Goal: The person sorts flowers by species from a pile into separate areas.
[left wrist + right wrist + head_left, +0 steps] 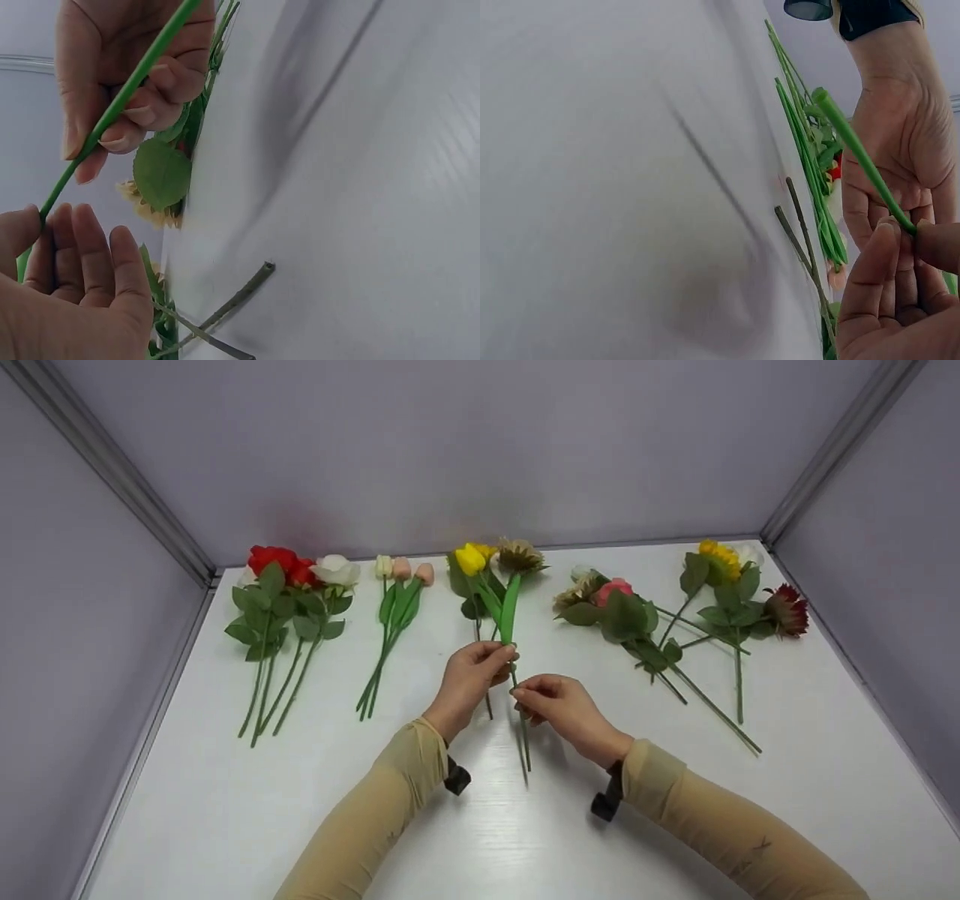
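A yellow tulip [470,559] with a long green stem [523,735] is held over the white table [225,810] at its middle. My left hand [504,656] grips the stem just below its long leaf. My right hand [525,697] pinches the same stem a little lower, and the stem's end sticks out towards me. In the left wrist view the stem [120,101] runs between the right hand's fingertips [112,139] and the left hand [45,247]. The right wrist view shows the stem's cut end [823,96], the right hand's fingers [885,277] and the left hand's palm [900,150] behind.
Bunches lie in a row at the back: red and white roses [289,577], pale tulips [401,570], a brown sunflower [519,556], a pink rose bunch [613,592], a yellow sunflower [720,559] and a dark red bloom [786,611]. Grey walls close in three sides.
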Available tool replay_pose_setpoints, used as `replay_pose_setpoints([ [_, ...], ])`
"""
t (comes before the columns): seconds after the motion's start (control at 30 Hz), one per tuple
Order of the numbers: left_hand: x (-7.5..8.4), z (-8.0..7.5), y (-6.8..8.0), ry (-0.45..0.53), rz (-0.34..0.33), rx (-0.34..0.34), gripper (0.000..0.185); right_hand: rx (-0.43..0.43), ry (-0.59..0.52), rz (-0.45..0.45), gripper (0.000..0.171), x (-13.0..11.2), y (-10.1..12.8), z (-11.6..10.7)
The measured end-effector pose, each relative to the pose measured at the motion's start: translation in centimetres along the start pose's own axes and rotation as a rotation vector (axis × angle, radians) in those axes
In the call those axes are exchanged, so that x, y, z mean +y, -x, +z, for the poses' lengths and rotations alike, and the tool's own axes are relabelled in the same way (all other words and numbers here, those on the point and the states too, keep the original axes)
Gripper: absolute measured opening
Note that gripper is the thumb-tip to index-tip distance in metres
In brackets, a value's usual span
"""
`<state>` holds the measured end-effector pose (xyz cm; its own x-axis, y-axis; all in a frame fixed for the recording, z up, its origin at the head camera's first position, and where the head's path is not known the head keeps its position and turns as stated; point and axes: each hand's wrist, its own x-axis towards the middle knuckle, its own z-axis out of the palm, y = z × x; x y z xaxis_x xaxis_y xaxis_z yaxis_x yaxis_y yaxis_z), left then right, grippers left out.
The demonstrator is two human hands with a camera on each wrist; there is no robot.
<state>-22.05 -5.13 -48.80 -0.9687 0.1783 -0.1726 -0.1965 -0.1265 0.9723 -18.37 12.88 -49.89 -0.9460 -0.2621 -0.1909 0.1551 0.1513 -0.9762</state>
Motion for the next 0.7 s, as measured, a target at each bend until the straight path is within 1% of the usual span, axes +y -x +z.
replay_pose_setpoints([
  [0.03,0.0,-0.1,0.0,0.002,-0.001,0.000,0.028,-0.003,-0.018,0.010,0.031,0.5,-0.1,0.2],
  [0.2,0.2,-0.7,-0.2,0.023,0.002,0.010,0.028,-0.050,-0.112,0.088,0.031,1.4,0.7,1.4],
  [0.3,0.4,-1.0,-0.3,0.048,0.002,0.021,0.027,-0.085,-0.140,0.121,0.032,2.1,1.1,2.1],
  [0.4,0.5,-1.2,-0.2,0.072,-0.012,0.026,0.026,-0.100,-0.151,0.125,0.031,2.5,1.3,2.5],
  [0.53,0.4,-1.4,0.1,0.080,-0.030,0.024,0.026,-0.090,-0.156,0.111,0.030,2.6,1.2,2.8],
  [0.7,0.1,-1.6,0.8,0.049,-0.045,0.017,0.026,-0.059,-0.161,0.118,0.028,2.4,0.9,2.9],
])
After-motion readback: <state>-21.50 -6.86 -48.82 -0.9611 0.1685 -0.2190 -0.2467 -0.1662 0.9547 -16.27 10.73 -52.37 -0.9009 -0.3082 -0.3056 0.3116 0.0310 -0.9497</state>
